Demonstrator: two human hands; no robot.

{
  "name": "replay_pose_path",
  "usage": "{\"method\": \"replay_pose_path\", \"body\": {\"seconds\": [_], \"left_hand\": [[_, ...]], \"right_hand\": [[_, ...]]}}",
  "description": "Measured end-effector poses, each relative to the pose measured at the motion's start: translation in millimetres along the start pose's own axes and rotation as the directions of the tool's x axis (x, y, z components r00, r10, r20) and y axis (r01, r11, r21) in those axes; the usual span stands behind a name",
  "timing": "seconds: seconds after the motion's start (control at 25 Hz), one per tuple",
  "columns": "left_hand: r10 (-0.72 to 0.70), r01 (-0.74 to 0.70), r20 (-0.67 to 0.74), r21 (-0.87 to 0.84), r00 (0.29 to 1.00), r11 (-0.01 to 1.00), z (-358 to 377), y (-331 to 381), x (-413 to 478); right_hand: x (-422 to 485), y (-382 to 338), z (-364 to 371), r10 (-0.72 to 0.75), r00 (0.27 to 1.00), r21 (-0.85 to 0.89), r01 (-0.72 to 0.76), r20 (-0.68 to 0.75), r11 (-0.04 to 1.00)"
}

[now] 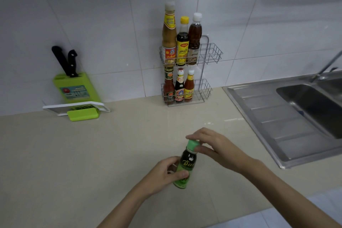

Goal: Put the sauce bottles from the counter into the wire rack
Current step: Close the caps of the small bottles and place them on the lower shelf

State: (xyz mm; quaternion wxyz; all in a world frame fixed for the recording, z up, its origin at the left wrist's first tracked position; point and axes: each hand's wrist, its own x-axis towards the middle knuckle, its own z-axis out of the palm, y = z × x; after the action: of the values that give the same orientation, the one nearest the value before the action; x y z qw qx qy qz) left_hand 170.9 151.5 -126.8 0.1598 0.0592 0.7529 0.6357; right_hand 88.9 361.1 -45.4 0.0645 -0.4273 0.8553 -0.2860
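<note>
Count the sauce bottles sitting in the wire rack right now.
6: three on the top shelf, three on the bottom shelf. None looks hidden.

The wire rack (192, 72) stands at the back of my worktop (92, 153) against the wall, three bottles on each tier. The knife block (74, 87) sits far left, the sink (296, 113) right. Before me, near the front edge, is the bottle (186, 164).

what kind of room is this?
Most likely a home kitchen: steel sink set in the counter, a wire rack of sauce bottles on the tiled wall, and a knife block.
</note>
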Motion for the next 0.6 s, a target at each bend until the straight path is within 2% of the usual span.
{"method": "replay_pose_path", "body": {"seconds": [0.12, 0.24, 0.28, 0.4, 0.44, 0.48, 0.56, 0.6], "left_hand": [[0.011, -0.011, 0.021, -0.011, 1.0, 1.0, 2.0, 5.0, -5.4], [0.014, -0.01, 0.044, -0.075, 0.999, 0.997, -0.4, 15.4, -8.3], [0.017, -0.014, 0.035, -0.085, 0.999, 0.996, -1.3, 19.3, -8.2], [0.026, -0.029, -0.037, -0.066, 0.999, 0.997, -4.4, 23.7, -8.2], [0.024, -0.028, -0.052, -0.079, 0.998, 0.996, -5.4, 24.0, -9.1], [0.022, -0.028, -0.051, -0.115, 0.998, 0.993, -6.3, 23.9, -10.8], [0.011, -0.013, -0.009, -0.219, 1.0, 0.976, -8.5, 25.0, -13.0], [0.003, 0.001, 0.016, -0.251, 1.0, 0.968, -8.9, 25.5, -12.7]], "right_hand": [[12.3, -4.8, -7.4, 0.055, 0.998, -0.195, -0.06, -0.032, 0.979], [19.7, -10.9, -4.6, 0.033, 0.999, -0.082, -0.036, -0.029, 0.996], [23.5, -12.4, -2.1, 0.021, 0.999, -0.103, -0.025, -0.041, 0.994], [39.9, -17.5, -1.0, 0.151, 0.989, -0.325, -0.144, -0.004, 0.935], [43.2, -18.2, -1.4, 0.184, 0.983, -0.335, -0.168, 0.015, 0.927], [45.9, -19.3, -2.1, 0.195, 0.98, -0.275, -0.178, 0.035, 0.945], [48.4, -22.5, -3.4, 0.154, 0.986, -0.153, -0.144, 0.057, 0.978], [48.9, -23.0, -3.4, 0.115, 0.992, -0.165, -0.105, 0.053, 0.981]]}}
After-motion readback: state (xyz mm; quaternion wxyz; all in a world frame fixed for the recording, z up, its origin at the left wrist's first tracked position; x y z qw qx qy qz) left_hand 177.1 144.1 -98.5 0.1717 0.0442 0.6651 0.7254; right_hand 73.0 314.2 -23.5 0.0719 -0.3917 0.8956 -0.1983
